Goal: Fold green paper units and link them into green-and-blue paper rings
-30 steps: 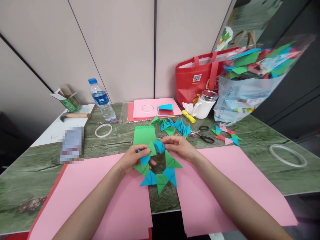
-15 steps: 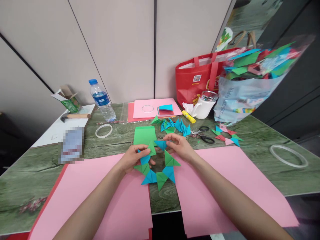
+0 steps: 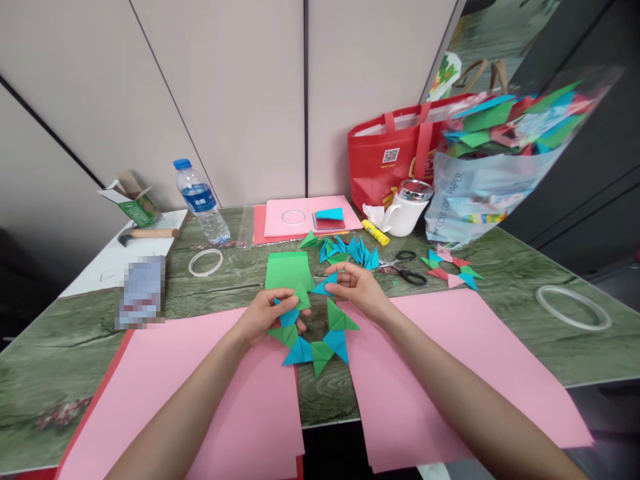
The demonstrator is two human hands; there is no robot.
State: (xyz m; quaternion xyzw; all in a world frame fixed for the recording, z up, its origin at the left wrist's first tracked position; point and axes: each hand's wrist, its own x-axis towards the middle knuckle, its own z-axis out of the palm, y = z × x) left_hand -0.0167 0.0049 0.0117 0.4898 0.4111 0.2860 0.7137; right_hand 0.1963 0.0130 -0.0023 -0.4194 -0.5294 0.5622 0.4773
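Several folded green and blue paper pieces are joined into a curved, unclosed origami ring (image 3: 321, 357). My left hand (image 3: 267, 315) pinches the green piece at the ring's upper left end, thumb on top. Between the thumb and fingers of my right hand (image 3: 357, 285) is a single blue folded paper piece (image 3: 325, 285), held just right of that green end and apart from it. The ring's other end, a green point, rises below my right hand. Behind my hands lies a stack of green paper squares (image 3: 289, 268).
Pink paper sheets (image 3: 465, 373) lie under both forearms. Beyond are loose blue and green folded pieces (image 3: 363, 252), scissors (image 3: 407, 267), a glue stick (image 3: 375, 232), a white mug (image 3: 407, 212) and a finished multicoloured ring (image 3: 454, 268). A water bottle (image 3: 201, 203) and hammer (image 3: 150, 233) stand left.
The blue piece in my right hand has turned and moved slightly right, away from the green end it was near. My left hand keeps its hold on the ring.
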